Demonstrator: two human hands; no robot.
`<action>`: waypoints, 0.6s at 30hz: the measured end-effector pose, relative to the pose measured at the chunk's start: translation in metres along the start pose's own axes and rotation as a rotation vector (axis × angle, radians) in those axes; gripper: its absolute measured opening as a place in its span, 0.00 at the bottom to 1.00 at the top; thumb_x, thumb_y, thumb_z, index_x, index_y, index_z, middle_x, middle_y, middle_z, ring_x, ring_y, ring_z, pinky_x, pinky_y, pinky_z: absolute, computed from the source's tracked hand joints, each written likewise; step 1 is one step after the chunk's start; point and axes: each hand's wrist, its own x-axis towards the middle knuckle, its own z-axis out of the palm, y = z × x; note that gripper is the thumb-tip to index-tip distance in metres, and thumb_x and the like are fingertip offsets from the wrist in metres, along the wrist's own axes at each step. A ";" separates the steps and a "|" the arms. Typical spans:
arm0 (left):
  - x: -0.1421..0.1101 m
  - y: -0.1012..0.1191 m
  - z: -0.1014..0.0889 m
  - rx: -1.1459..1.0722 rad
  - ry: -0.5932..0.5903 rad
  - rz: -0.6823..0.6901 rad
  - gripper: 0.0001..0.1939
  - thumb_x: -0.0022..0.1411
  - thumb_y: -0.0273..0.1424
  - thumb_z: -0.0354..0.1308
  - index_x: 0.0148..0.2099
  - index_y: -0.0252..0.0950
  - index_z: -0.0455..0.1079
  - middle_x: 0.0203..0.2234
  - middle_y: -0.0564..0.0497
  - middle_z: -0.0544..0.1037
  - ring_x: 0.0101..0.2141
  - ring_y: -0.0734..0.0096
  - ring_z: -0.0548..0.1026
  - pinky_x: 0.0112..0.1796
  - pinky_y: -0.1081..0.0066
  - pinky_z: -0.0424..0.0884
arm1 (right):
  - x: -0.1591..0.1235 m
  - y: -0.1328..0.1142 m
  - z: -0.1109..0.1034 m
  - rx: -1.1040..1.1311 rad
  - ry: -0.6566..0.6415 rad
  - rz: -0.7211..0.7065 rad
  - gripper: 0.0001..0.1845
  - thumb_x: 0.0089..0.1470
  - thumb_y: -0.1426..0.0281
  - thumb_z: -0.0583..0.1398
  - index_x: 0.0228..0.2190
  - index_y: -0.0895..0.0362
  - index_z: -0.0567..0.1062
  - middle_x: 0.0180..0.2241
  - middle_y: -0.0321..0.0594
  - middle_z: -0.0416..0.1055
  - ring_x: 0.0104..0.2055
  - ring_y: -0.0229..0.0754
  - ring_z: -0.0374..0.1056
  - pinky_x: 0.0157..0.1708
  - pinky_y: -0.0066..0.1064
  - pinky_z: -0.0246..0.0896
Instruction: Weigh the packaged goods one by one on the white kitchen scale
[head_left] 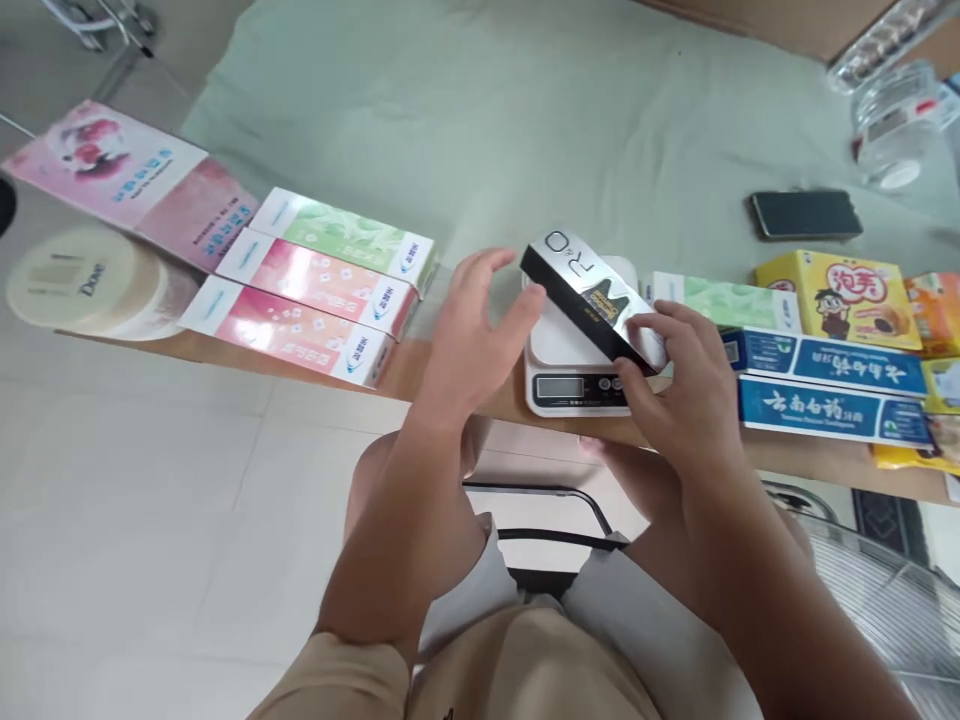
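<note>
A silver and black carton (592, 298) lies at a slant above the white plate of a small kitchen scale (540, 385). My right hand (686, 385) grips the carton's right end between thumb and fingers. Close to its left end is my left hand (476, 325), fingers spread, with a thin gap to the carton or a light touch; I cannot tell which. The scale's dark display faces me, and the carton covers much of its plate. Whether the carton rests fully on the plate is unclear.
Left of the scale lie several pink and green cartons (315, 290), a larger pink box (142, 180) and a Dove tub (90, 280). To the right are blue toothpaste boxes (832, 408), a yellow snack box (847, 295), a phone (806, 214) and a clear jar (896, 125).
</note>
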 end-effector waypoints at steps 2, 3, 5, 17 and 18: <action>0.007 -0.008 0.004 0.110 -0.018 0.051 0.32 0.68 0.50 0.62 0.69 0.51 0.62 0.76 0.49 0.58 0.76 0.49 0.54 0.74 0.48 0.55 | -0.005 0.007 -0.003 0.033 0.079 -0.063 0.19 0.60 0.66 0.63 0.53 0.52 0.73 0.60 0.53 0.73 0.63 0.60 0.72 0.59 0.56 0.72; 0.011 -0.012 0.004 0.176 -0.036 0.088 0.36 0.66 0.51 0.64 0.72 0.53 0.59 0.78 0.50 0.53 0.77 0.47 0.49 0.75 0.47 0.52 | -0.009 0.011 -0.004 0.055 0.131 -0.090 0.20 0.59 0.67 0.64 0.53 0.52 0.73 0.60 0.52 0.73 0.63 0.59 0.72 0.59 0.56 0.72; 0.021 -0.015 0.006 0.305 -0.095 0.164 0.43 0.63 0.51 0.68 0.75 0.57 0.55 0.79 0.53 0.46 0.79 0.45 0.40 0.76 0.45 0.45 | -0.018 0.018 -0.004 0.099 0.193 -0.106 0.19 0.60 0.69 0.63 0.52 0.51 0.72 0.59 0.51 0.72 0.62 0.58 0.72 0.59 0.55 0.73; 0.029 -0.003 0.017 0.196 -0.148 0.163 0.23 0.58 0.45 0.74 0.52 0.48 0.71 0.66 0.52 0.71 0.72 0.48 0.61 0.67 0.45 0.67 | -0.036 0.042 0.005 0.319 -0.064 0.056 0.37 0.64 0.70 0.57 0.71 0.49 0.57 0.66 0.56 0.67 0.64 0.57 0.72 0.54 0.50 0.79; 0.028 -0.003 0.016 0.158 -0.145 0.146 0.23 0.57 0.46 0.75 0.50 0.48 0.71 0.64 0.54 0.73 0.71 0.46 0.64 0.65 0.43 0.69 | -0.037 0.043 0.004 0.333 -0.079 0.068 0.38 0.64 0.70 0.57 0.72 0.49 0.56 0.67 0.56 0.66 0.65 0.57 0.71 0.54 0.50 0.79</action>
